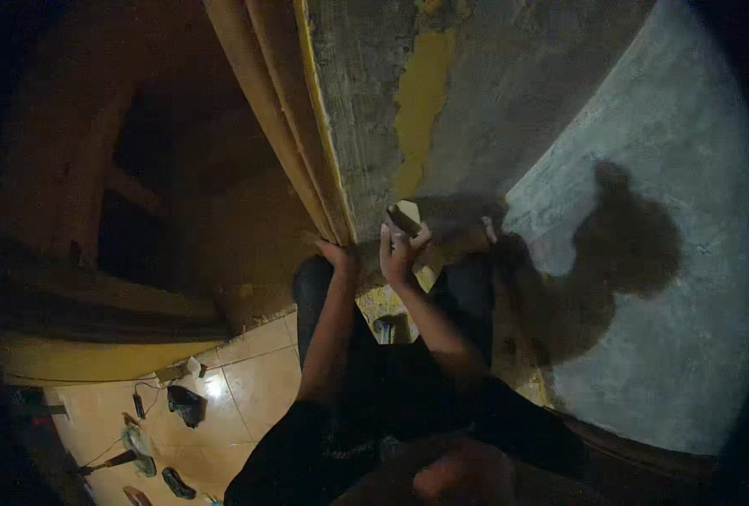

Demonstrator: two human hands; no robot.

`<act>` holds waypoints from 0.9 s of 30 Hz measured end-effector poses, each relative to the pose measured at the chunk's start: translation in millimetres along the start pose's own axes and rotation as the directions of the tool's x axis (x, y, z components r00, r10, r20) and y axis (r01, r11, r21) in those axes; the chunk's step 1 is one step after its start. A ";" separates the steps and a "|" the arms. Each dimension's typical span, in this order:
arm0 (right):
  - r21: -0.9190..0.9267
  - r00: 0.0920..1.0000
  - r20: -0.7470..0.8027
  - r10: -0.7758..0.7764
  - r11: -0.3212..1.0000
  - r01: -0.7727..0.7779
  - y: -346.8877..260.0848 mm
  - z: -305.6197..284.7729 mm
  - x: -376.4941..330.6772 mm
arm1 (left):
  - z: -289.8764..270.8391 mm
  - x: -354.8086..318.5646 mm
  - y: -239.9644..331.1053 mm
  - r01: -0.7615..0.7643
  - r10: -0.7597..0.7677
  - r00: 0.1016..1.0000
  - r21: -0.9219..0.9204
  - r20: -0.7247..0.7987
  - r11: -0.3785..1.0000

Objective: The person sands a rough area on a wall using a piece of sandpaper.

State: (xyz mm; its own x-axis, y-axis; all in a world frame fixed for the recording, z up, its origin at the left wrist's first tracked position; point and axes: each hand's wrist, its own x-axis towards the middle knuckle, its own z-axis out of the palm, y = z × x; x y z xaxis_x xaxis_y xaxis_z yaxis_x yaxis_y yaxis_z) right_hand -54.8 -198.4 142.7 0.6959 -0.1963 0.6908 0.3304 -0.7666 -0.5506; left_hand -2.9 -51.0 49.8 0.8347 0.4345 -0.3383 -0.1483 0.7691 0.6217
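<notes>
Dim light, rough grey wall [518, 76] ahead with a ragged yellow strip [422, 110] down it, brown wooden frame [281, 126] along its left edge, paler blue-grey wall [703, 118] on the right carrying a big dark shadow [627, 244]. Right hand [400, 260] is raised in front of the grey wall, fingers clamped on a small block [404, 221], dark on one face, pale on another; block sits just below the yellow strip's lower end, tilted, contact with the wall can't be told. Left hand [339, 255] is at the lower visible end of the wooden frame, seemingly against it; its fingers are too dark to tell whether they're gripping or just resting. Both forearms bare, dark sleeves, dark-clad knees either side of the hands. Lower left: shiny tiled floor [260, 379] with a crumpled black item [186, 406], a thin dark cable [147, 386], a dark-handled tool [113, 461] and a dark elongated object [178, 483], all well apart from the hands.
</notes>
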 end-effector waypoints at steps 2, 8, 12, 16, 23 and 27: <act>0.053 1.000 -0.021 -0.022 0.998 0.023 -11.8 3.6 8.4 | -6.4 2.5 8.7 -0.047 0.050 0.998 -0.094 0.030 0.994; 0.007 0.999 0.042 0.012 1.000 -0.013 26.0 1.7 3.7 | 48.4 -27.0 -0.6 0.035 -0.035 0.968 -0.004 -0.248 0.999; 0.022 0.999 0.023 0.026 0.999 -0.027 41.8 5.6 16.7 | 52.5 -38.4 -7.3 -0.062 0.085 0.984 0.151 -0.154 0.987; 0.111 0.998 -0.054 0.024 0.994 -0.018 -21.6 18.7 5.4 | -16.5 3.0 43.3 -0.234 0.244 0.970 0.266 -0.003 0.935; 0.165 0.989 0.080 0.124 0.977 -0.135 43.4 35.8 -3.2 | -4.4 9.5 5.2 -0.288 0.297 0.952 0.511 0.066 0.810; -0.020 0.983 0.058 0.176 0.984 -0.175 47.0 4.9 6.4 | 13.0 -6.2 -28.1 -0.098 0.131 0.985 0.262 -0.111 0.960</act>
State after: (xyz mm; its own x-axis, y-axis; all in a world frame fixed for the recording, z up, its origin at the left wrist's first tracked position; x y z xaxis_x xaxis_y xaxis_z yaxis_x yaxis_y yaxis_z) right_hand -31.7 -232.7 119.0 0.7787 -0.2923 0.5552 0.1911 -0.7323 -0.6536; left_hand 3.0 -81.4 43.6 0.7442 0.5804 -0.3305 -0.0848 0.5729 0.8152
